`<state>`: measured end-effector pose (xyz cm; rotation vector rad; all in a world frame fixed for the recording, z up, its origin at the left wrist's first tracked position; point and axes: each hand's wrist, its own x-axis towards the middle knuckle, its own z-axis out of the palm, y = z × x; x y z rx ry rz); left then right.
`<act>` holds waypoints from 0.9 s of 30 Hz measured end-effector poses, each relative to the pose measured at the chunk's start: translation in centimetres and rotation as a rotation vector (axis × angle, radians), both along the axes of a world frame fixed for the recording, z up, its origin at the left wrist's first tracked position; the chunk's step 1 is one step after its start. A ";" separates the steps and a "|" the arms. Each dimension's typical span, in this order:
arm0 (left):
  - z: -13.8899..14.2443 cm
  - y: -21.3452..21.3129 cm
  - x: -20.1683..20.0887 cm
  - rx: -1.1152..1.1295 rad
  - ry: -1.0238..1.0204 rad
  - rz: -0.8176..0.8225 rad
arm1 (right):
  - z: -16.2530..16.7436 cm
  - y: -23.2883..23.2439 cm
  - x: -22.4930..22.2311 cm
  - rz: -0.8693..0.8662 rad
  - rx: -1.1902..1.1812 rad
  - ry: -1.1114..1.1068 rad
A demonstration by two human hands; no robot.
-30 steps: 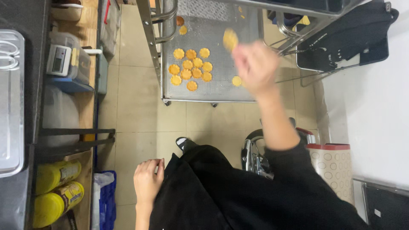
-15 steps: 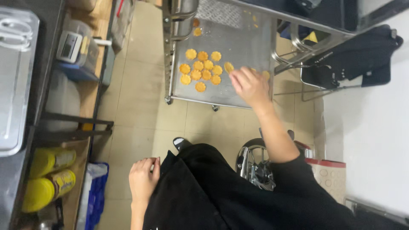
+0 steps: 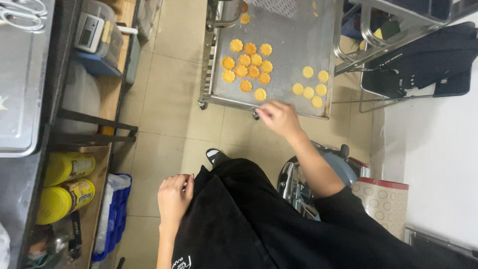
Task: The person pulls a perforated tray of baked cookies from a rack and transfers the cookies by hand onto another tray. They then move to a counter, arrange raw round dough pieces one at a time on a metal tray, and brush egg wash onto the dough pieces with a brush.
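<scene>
A right hand (image 3: pixel 279 117), fingers pinched together, touches the near edge of a perforated baking tray (image 3: pixel 291 37) holding orange biscuits (image 3: pixel 248 67).

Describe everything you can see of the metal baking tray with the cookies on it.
The baking tray is a flat, perforated, grey metal sheet with a low rim, lying level on a metal rack. It carries round scalloped cookies: a darker orange cluster on one side and a paler yellow group on the other. The right hand is at its near edge, fingertips at the rim. Its far end is cut off by the frame.
</scene>
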<state>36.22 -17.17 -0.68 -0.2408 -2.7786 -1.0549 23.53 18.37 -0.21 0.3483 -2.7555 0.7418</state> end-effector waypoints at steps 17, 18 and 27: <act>-1.4 -13.4 11.1 0.084 0.050 0.402 | -6.4 -26.8 9.2 0.607 -0.052 -0.321; -1.5 -14.7 12.3 0.121 0.067 0.465 | -6.4 -29.1 9.8 0.676 -0.069 -0.293; -1.2 -22.7 19.8 -0.098 0.046 0.914 | -2.0 -46.6 12.5 1.175 -0.136 -0.076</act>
